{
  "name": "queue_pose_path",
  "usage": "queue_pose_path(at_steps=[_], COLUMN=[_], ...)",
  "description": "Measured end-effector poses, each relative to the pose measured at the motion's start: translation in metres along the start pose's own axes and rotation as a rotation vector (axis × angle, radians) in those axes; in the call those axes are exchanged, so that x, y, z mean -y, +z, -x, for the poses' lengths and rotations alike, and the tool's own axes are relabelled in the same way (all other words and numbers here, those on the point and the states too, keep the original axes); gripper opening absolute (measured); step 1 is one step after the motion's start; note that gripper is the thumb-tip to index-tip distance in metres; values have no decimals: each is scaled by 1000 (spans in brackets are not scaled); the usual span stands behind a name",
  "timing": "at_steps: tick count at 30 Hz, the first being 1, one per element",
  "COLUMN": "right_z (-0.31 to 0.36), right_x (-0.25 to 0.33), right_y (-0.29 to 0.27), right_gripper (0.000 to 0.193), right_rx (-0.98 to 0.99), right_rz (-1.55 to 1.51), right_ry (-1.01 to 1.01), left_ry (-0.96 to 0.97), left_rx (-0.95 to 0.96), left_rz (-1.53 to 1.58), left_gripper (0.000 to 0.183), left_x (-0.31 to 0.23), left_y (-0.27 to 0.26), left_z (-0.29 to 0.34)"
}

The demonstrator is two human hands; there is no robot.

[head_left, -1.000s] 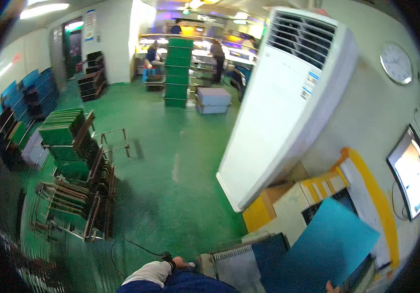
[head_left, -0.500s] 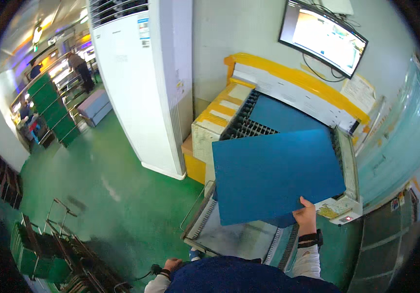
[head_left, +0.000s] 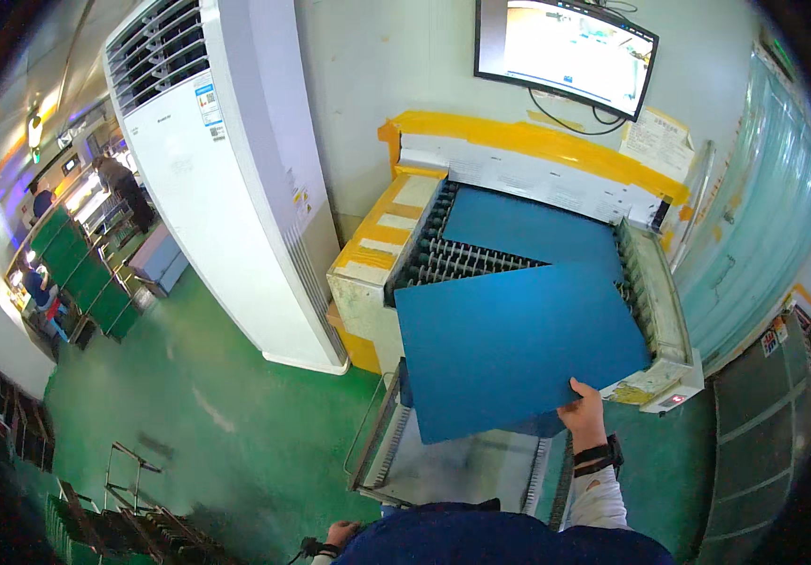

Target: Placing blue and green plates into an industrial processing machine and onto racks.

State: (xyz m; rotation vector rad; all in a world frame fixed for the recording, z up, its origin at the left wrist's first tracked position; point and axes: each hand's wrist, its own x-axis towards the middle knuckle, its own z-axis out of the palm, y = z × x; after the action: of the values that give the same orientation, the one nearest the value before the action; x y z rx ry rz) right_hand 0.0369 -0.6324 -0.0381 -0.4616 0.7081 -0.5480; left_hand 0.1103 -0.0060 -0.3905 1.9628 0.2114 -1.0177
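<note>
My right hand (head_left: 584, 416) grips the near right edge of a large flat blue sheet (head_left: 509, 348), its thumb lying on top. The sheet is tilted over the front of a roller machine (head_left: 368, 301). A second blue sheet (head_left: 533, 231) lies farther back on the machine's black rollers (head_left: 462, 254); the held sheet partly covers it. Low at the left, beside my body, is my left hand (head_left: 341, 534); a black strap and cord show at its wrist, and its fingers are too hidden to read.
A slotted rack (head_left: 453, 476) stands below the held sheet. Left of the machine rises a tall white air conditioner (head_left: 227, 188). A monitor (head_left: 570, 56) hangs on the wall. Metal racks (head_left: 132, 523) stand lower left, a grey panelled frame (head_left: 754, 452) at right. People work far left.
My view has turned, shifting the machine and monitor left in the picture. The held sheet sits slightly lower against the machine, and my right hand still grips its edge.
</note>
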Motion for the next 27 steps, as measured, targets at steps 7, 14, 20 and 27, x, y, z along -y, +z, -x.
queue_pose_path(at_steps=[7, 14, 20, 27], right_z=[-25, -45, -54, -62], right_x=[-5, -13, -16, -6], right_y=[6, 39, 39, 23], right_gripper=[12, 6, 12, 18], right_rx=[71, -16, -102, -132], right_rz=[-27, -228, -313, -107], right_ry=[-116, -132, -165, -33], left_ry=[-22, -166, -122, -108], left_rx=[15, 15, 30, 43], left_rz=[-273, -528, -485, -497], left_gripper=[51, 51, 50, 49], left_x=[-47, -64, -79, -84], left_y=[9, 13, 15, 16], left_z=[-3, -12, -13, -13])
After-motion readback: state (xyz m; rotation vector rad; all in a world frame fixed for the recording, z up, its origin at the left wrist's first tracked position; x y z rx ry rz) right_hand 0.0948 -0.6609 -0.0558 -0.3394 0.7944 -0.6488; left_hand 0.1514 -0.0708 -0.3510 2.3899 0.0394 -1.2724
